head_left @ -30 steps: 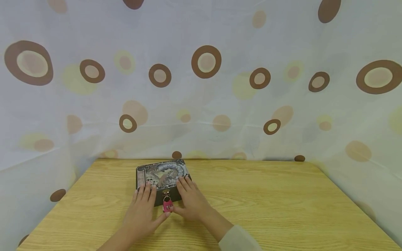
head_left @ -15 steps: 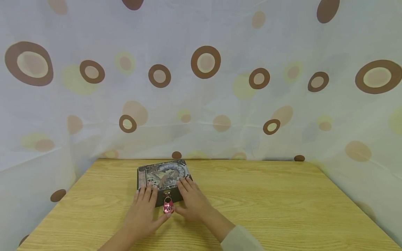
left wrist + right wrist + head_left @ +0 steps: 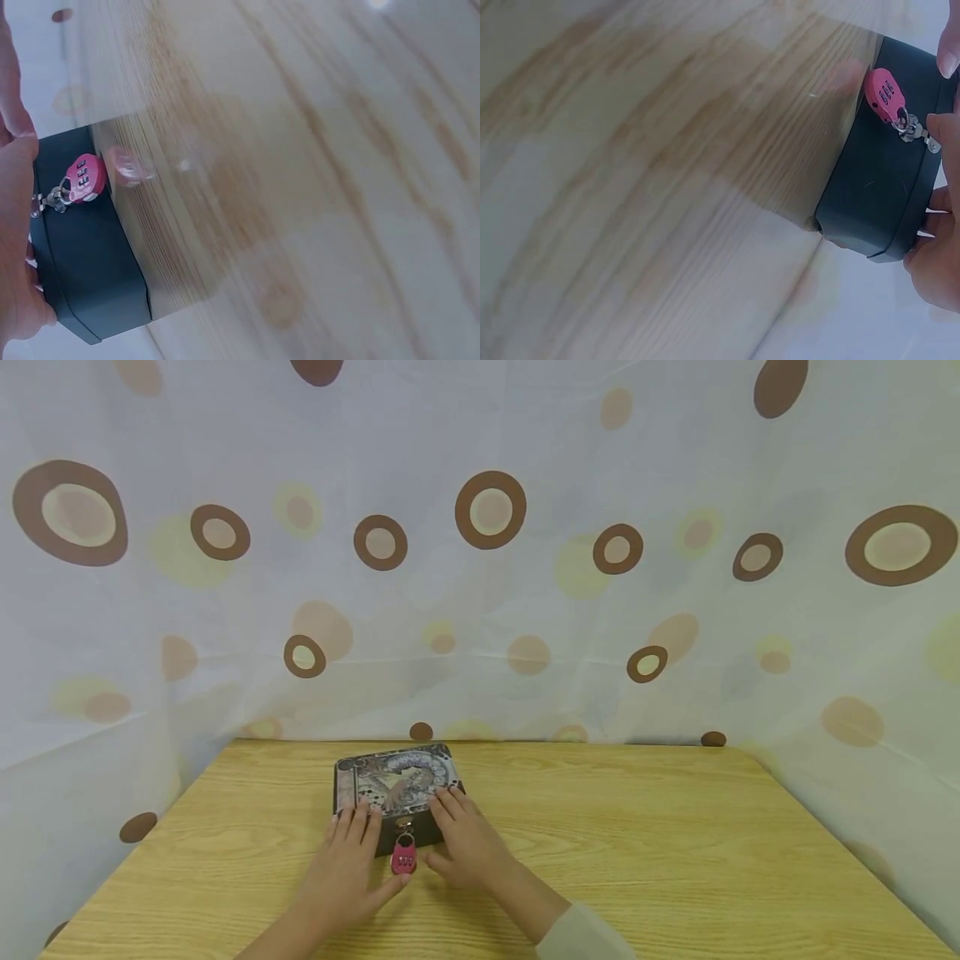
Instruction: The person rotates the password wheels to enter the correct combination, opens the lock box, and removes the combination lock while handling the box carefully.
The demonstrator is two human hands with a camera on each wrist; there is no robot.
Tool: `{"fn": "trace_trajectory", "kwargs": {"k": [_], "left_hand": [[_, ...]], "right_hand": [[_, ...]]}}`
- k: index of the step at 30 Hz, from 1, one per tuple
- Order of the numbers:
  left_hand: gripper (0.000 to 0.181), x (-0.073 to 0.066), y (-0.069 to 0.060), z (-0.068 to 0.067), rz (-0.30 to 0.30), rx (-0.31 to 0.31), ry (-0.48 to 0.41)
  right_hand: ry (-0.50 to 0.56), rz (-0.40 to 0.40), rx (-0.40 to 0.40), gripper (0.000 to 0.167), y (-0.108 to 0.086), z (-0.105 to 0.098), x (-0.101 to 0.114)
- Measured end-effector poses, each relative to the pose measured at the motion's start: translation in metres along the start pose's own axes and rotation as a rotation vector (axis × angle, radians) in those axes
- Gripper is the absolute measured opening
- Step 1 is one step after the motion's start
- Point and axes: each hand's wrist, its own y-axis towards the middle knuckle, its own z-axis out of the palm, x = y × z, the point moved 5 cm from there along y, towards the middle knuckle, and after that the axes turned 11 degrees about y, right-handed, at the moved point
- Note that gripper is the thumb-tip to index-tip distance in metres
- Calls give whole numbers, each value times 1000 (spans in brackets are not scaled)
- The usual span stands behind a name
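Note:
A dark box (image 3: 412,781) with a patterned lid stands towards the back left of the table. From the metal clasp on its front hangs a pink combination padlock (image 3: 403,858), also seen in the left wrist view as a pink lock (image 3: 86,178) and in the right wrist view (image 3: 885,95). My left hand (image 3: 337,881) rests its straight fingers on the lid's front left edge, thumb extended below the padlock. My right hand (image 3: 474,847) lies with fingers extended over the front right edge, its thumb to the right of the padlock.
The box stands on a light wooden table (image 3: 637,835). Behind the table and along both sides hangs a pale curtain (image 3: 495,593) with brown ringed dots and paler spots.
The box has shifted slightly to the right, with both hands moving along with it. The padlock has turned so its dials face forward, and my right thumb has come away from it.

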Motion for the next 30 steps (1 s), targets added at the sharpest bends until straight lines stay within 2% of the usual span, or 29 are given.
{"fn": "trace_trajectory", "kwargs": {"k": [11, 20, 30], "left_hand": [[86, -6, -1, -2, 30, 8, -19], [87, -8, 1, 0, 33, 44, -29], [87, -14, 3, 1, 54, 81, -42]], "right_hand": [[-6, 7, -31, 60, -4, -4, -2], [-45, -41, -67, 58, -10, -9, -2], [-78, -35, -35, 61, -18, -12, -8]]}}
